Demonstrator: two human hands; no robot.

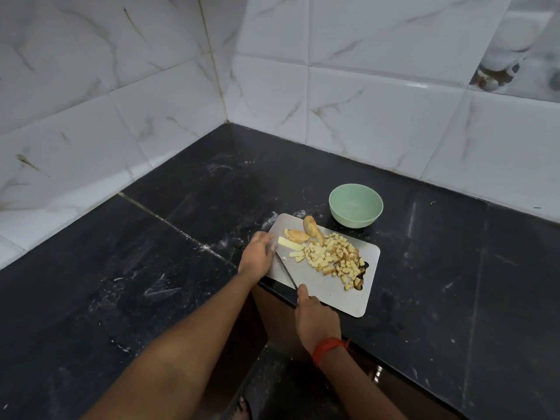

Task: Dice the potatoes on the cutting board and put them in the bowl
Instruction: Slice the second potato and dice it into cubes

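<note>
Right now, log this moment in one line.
step: dicing; right hand: grips steel knife; left hand: at pale potato strips; round green bowl: empty

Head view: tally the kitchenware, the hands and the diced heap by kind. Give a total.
Green bowl: 1
Cutting board: 1
Knife: 1
Hands: 2, left hand and right hand
Heap of diced potato: 1
Total: 6
</note>
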